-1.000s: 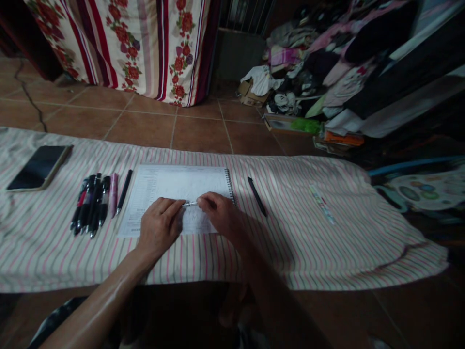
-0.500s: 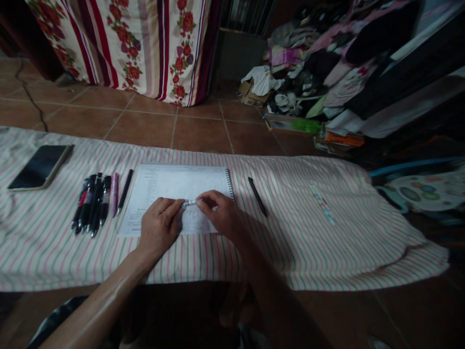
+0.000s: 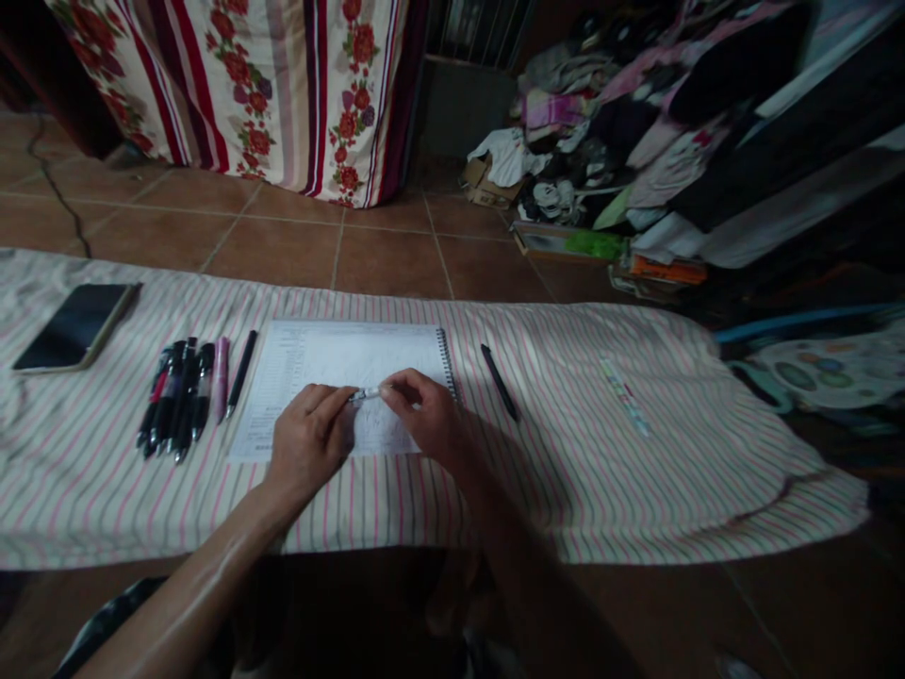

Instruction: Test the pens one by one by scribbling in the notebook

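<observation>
Both my hands meet over a spiral notebook [image 3: 332, 363] lying open on a striped cloth [image 3: 600, 453]. My left hand [image 3: 311, 441] and my right hand [image 3: 428, 420] pinch the two ends of a small clear pen [image 3: 368, 394], held level just above the page. The fingers of both hands are closed on it. A row of several dark pens and a pink one [image 3: 185, 391] lies left of the notebook. One black pen [image 3: 500, 381] lies alone to its right.
A dark phone [image 3: 76, 325] rests at the cloth's far left. A thin ruler-like strip [image 3: 623, 396] lies to the right. Beyond are brown floor tiles, a flowered bed cover [image 3: 283, 85] and a heap of clothes and boxes [image 3: 608, 141] at the back right.
My hands stay almost in place over the page; the pen between them has shifted slightly, the fingers working on it.
</observation>
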`<action>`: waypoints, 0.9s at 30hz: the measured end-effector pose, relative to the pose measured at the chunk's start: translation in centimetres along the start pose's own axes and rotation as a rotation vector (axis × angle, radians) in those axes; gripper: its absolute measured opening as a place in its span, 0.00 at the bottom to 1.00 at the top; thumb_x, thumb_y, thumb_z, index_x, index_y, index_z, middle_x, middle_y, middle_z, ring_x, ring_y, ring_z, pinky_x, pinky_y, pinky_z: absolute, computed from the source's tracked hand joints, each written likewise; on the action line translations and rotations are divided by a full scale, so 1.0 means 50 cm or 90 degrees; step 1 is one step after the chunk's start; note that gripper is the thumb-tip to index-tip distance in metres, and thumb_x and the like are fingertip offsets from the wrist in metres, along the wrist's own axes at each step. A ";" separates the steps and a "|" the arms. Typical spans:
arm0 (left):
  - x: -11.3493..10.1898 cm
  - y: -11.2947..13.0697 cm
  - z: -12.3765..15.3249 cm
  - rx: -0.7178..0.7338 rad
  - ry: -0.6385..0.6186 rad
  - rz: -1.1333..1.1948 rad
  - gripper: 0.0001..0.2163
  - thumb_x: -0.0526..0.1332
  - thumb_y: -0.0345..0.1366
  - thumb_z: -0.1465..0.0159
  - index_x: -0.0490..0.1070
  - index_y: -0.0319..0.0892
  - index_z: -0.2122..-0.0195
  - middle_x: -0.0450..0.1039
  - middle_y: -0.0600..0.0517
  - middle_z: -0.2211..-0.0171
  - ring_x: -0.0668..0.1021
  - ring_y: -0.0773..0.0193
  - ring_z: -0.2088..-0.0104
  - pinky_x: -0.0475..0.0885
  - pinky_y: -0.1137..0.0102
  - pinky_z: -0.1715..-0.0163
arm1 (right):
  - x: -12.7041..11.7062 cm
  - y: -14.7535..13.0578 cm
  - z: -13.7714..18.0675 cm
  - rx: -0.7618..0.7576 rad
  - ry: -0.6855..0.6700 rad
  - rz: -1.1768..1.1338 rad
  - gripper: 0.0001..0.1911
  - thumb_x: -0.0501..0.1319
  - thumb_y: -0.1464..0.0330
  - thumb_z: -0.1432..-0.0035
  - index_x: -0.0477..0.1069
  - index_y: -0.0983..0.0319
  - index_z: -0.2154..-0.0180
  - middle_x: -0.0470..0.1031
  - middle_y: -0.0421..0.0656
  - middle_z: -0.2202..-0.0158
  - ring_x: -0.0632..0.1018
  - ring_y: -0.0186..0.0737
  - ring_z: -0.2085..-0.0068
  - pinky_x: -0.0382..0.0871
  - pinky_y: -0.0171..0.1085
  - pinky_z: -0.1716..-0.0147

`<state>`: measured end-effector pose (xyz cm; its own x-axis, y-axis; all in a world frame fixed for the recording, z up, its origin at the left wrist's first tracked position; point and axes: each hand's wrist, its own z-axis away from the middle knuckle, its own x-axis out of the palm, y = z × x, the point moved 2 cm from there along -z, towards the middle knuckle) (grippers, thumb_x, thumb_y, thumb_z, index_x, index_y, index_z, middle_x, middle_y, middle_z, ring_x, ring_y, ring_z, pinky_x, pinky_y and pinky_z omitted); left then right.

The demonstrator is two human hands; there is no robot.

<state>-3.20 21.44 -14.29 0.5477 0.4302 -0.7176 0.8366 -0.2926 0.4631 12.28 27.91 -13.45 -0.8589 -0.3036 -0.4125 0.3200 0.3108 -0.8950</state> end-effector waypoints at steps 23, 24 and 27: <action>0.014 0.006 0.007 -0.418 -0.152 0.645 0.13 0.58 0.44 0.40 0.71 0.39 0.62 0.67 0.56 0.82 0.69 0.69 0.81 0.63 0.72 0.78 | 0.022 -0.013 -0.015 0.093 0.056 -0.239 0.11 0.61 0.62 0.49 0.77 0.59 0.66 0.73 0.38 0.76 0.70 0.31 0.74 0.66 0.32 0.73; 0.015 0.004 0.008 -0.415 -0.146 0.628 0.13 0.58 0.44 0.40 0.71 0.39 0.63 0.67 0.56 0.82 0.69 0.70 0.81 0.63 0.73 0.79 | 0.021 -0.015 -0.016 0.091 0.050 -0.238 0.11 0.61 0.62 0.49 0.77 0.59 0.66 0.73 0.38 0.75 0.71 0.32 0.73 0.66 0.32 0.72; 0.015 0.000 0.008 -0.371 -0.130 0.567 0.11 0.57 0.42 0.39 0.72 0.40 0.67 0.67 0.56 0.81 0.68 0.70 0.81 0.62 0.74 0.81 | 0.018 -0.018 -0.016 0.096 0.042 -0.238 0.11 0.61 0.62 0.49 0.77 0.60 0.66 0.72 0.38 0.76 0.70 0.32 0.73 0.66 0.31 0.71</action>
<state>-2.81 21.42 -15.05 0.9940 0.0980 -0.0494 0.0452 0.0448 0.9980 10.90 28.06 -12.91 -0.9494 -0.3106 -0.0470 0.0322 0.0526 -0.9981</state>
